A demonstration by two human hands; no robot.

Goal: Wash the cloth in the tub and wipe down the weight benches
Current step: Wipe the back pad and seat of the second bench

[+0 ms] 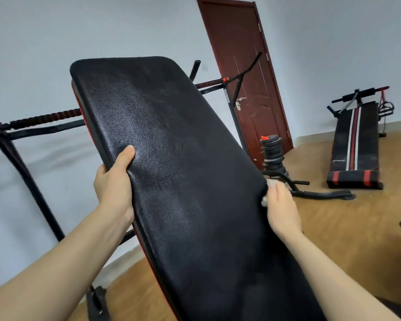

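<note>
Black grained-vinyl padded bench [171,158]: stiff, slick. Your left hand [114,179] clamps edge; right hand [280,207] pinches limp white cloth [267,188] against opposite edge.

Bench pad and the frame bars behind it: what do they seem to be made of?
Bench pad: likely black faux leather or vinyl over padding, with pebbled grain and soft sheen. Frame bars: apparently black-painted metal tube, dull and smooth. The barbell grip looks ridged, perhaps rubber or foam.
</note>
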